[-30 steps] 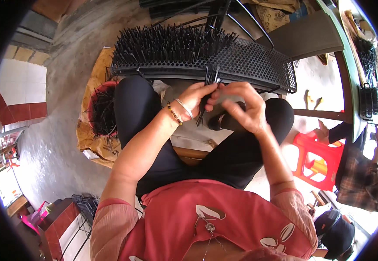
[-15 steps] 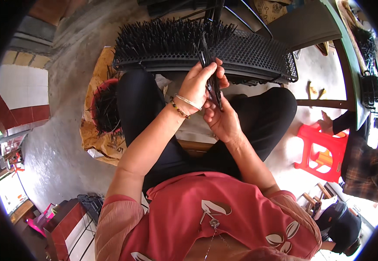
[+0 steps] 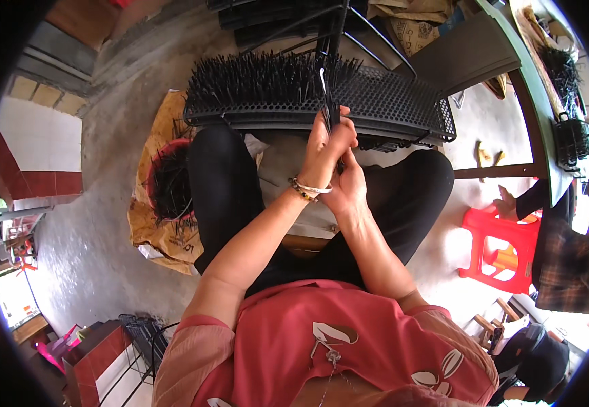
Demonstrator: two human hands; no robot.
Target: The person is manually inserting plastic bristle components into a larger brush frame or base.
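Both my hands meet in front of my knees around an upright bundle of thin black strips [image 3: 328,102]. My left hand [image 3: 330,144], with bracelets at its wrist, is closed around the bundle's middle. Below and against it, my right hand [image 3: 350,190] grips the lower end; most of its fingers are hidden behind the left hand. The bundle's top sticks up past my fingers, with a bright glint on one strip. Just beyond my hands stands a black perforated rack [image 3: 397,98]. Many similar black strips [image 3: 253,81] stand upright in its left and middle holes.
By my left knee, a red basin [image 3: 150,183] of loose black strips sits on a brown paper sack [image 3: 146,227]. At right are a red plastic stool [image 3: 474,237] and another person's plaid clothing [image 3: 569,264]. A green-edged table [image 3: 542,129] stands at far right.
My left hand has turned and slid down, closing over the bundle and against the right hand. The bundle is now more upright. The view has shifted, so the rack appears lower.
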